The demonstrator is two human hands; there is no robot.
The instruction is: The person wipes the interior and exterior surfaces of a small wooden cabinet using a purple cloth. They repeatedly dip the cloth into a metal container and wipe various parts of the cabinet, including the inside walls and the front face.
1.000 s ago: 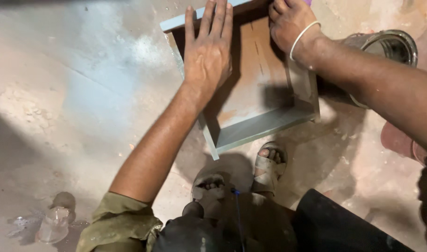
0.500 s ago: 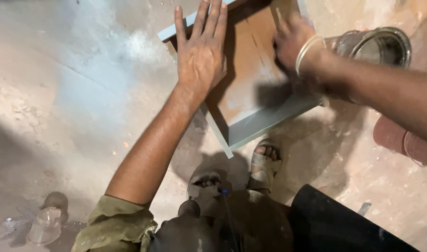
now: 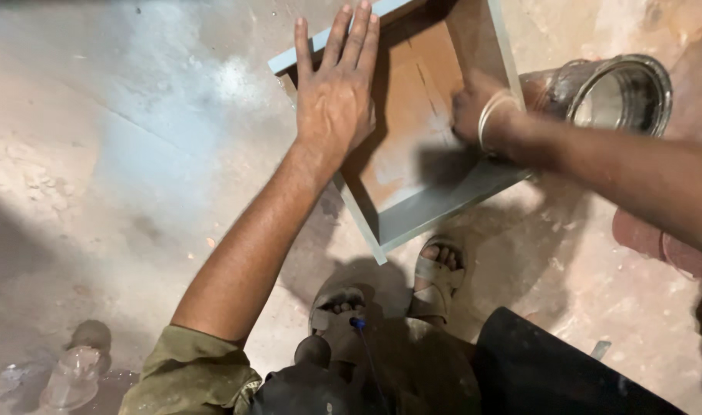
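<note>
A shallow wooden box [image 3: 443,204] with grey-blue edges and a brown inner panel lies on the dusty concrete floor in front of me. My left hand [image 3: 336,100] lies flat with fingers spread on the box's left wall and inner panel. My right hand [image 3: 474,104], with a white bangle at the wrist, is curled and pressed on the panel close to the right wall. It is blurred, and anything under its fingers is hidden.
A dirty metal tin [image 3: 612,92] lies right of the box, touching its wall. My sandalled feet [image 3: 439,277] sit just below the box's near corner. A clear glass jar [image 3: 71,376] lies at bottom left, a black object [image 3: 551,369] at bottom right.
My right hand has slid from the box's far corner down along the right side toward me. My left hand has stayed flat on the left wall.
</note>
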